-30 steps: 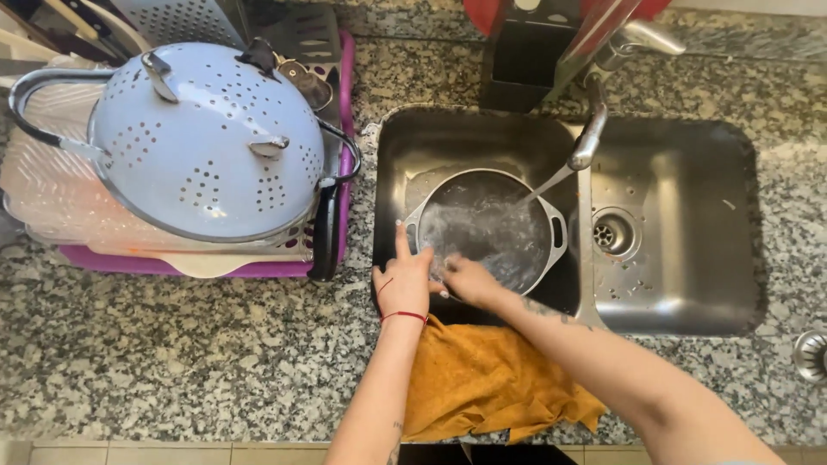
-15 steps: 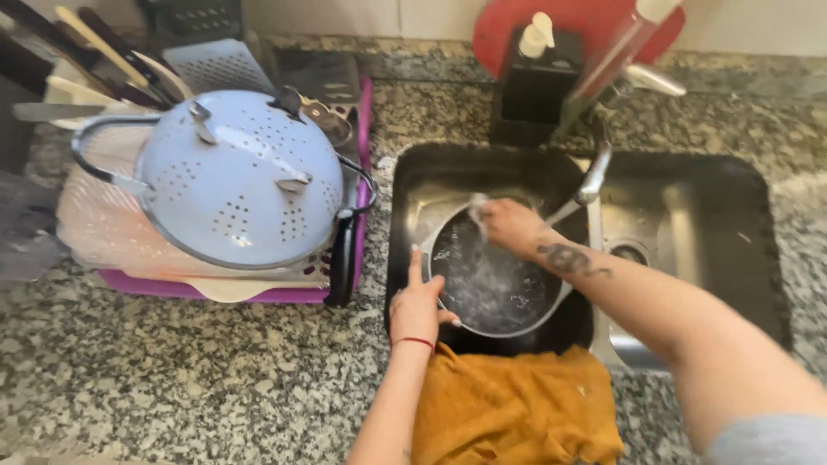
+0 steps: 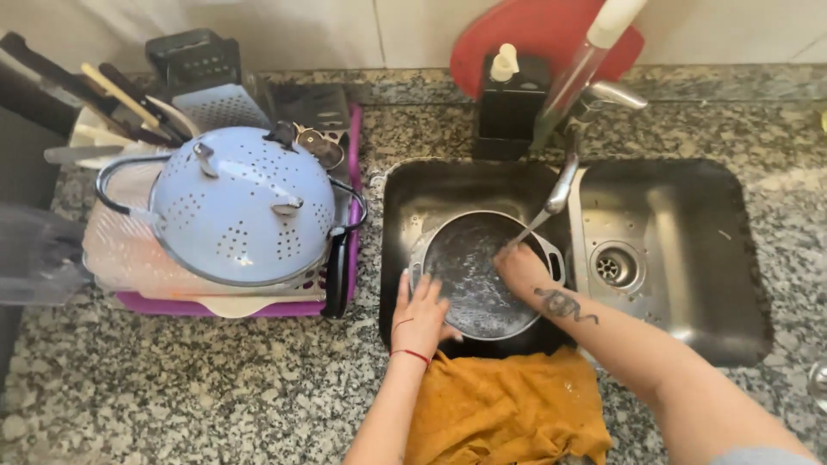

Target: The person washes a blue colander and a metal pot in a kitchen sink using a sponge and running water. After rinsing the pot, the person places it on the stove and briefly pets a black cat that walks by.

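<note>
Steel sink [image 3: 672,224]: my landmark, set in a speckled granite counter.
Pan [image 3: 482,274]: dark and round, sitting in the sink's left basin, water from the tap [image 3: 562,185] running into it.
Left hand [image 3: 419,317]: I press it flat on the pan's near rim, fingers spread, gripping nothing.
Right hand [image 3: 520,265]: inside the pan under the stream; I cannot tell whether it holds anything.
Cloth [image 3: 508,409]: mustard, on the counter just in front of the sink.
Colander [image 3: 241,205]: pale blue, upturned on the rack left of the sink.
</note>
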